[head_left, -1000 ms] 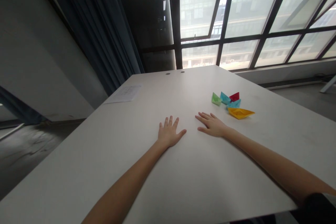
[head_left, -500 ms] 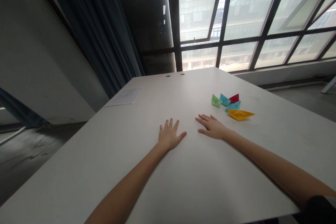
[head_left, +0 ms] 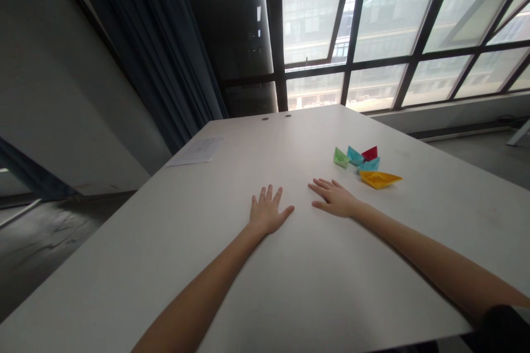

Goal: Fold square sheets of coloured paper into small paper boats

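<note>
My left hand (head_left: 267, 215) lies flat on the white table (head_left: 265, 287), palm down with the fingers spread. To its right, my right hand (head_left: 334, 200) also rests palm down on the tabletop, fingers apart and holding nothing. Just beyond the right hand is a loose group of folded paper boats. Nearest to it is a yellow paper boat (head_left: 379, 179). Behind that are two light blue boats, one nearer (head_left: 370, 165) and one farther blue boat (head_left: 355, 155), plus a red boat (head_left: 370, 153). A green paper boat (head_left: 340, 158) sits at the group's left.
A printed sheet of paper (head_left: 196, 151) lies at the table's left edge. Two round dark cable holes (head_left: 265, 118) are at the far end. Beyond stand a dark blue curtain (head_left: 165, 38) and framed windows (head_left: 376, 22). Grey floor (head_left: 53, 237) shows at the left.
</note>
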Action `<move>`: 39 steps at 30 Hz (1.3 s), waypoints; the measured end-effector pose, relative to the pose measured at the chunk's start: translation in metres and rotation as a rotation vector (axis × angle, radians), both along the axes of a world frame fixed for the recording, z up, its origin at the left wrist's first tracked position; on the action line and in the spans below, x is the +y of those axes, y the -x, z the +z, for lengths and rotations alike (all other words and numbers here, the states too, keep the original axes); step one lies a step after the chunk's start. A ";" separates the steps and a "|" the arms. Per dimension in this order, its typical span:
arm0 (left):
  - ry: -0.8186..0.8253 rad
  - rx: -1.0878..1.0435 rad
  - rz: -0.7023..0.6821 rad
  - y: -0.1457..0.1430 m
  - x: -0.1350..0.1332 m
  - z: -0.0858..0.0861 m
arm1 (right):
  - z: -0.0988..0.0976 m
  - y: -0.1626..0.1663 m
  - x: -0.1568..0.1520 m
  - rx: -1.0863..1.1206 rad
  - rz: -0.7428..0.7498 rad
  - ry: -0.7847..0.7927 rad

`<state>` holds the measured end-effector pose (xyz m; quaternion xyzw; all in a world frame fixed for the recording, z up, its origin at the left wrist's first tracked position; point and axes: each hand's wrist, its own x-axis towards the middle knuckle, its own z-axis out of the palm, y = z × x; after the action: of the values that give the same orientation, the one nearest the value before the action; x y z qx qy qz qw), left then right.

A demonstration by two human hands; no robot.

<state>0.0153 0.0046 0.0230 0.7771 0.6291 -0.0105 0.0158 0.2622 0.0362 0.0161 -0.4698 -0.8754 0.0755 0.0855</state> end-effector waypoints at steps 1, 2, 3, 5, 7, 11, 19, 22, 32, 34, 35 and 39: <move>0.002 0.004 0.001 -0.001 -0.001 -0.001 | -0.001 -0.001 -0.001 0.001 0.000 -0.001; 0.003 0.005 0.003 -0.002 -0.002 -0.001 | -0.002 -0.002 -0.001 0.000 0.000 0.000; 0.002 0.003 0.003 -0.003 -0.003 -0.001 | -0.002 -0.002 -0.002 0.000 0.000 0.001; -0.001 -0.007 0.000 -0.005 -0.005 0.001 | -0.001 -0.004 -0.004 0.000 0.001 0.005; 0.000 -0.015 -0.004 -0.006 -0.005 0.004 | 0.002 -0.006 -0.005 0.002 0.002 0.010; 0.005 -0.016 -0.024 -0.007 -0.002 0.006 | 0.006 -0.008 -0.004 0.004 -0.002 0.014; -0.014 -0.017 -0.026 -0.010 0.012 -0.007 | -0.001 -0.011 0.007 0.013 0.001 0.011; -0.007 -0.021 -0.026 -0.012 0.012 -0.007 | -0.002 -0.012 0.008 0.011 -0.002 0.011; -0.034 -0.020 -0.025 -0.016 0.015 -0.011 | -0.002 -0.016 0.009 0.011 -0.010 0.002; -0.038 -0.026 -0.026 -0.016 0.016 -0.012 | -0.003 -0.016 0.011 0.011 -0.011 -0.001; -0.037 -0.030 -0.026 -0.017 0.017 -0.012 | -0.003 -0.017 0.011 0.010 -0.011 -0.002; -0.031 -0.045 -0.027 -0.018 0.018 -0.013 | -0.005 -0.018 0.014 0.009 -0.012 -0.004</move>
<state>0.0337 0.0229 0.0105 0.7856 0.6183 0.0162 0.0178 0.2798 0.0502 0.0106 -0.4745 -0.8723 0.0756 0.0909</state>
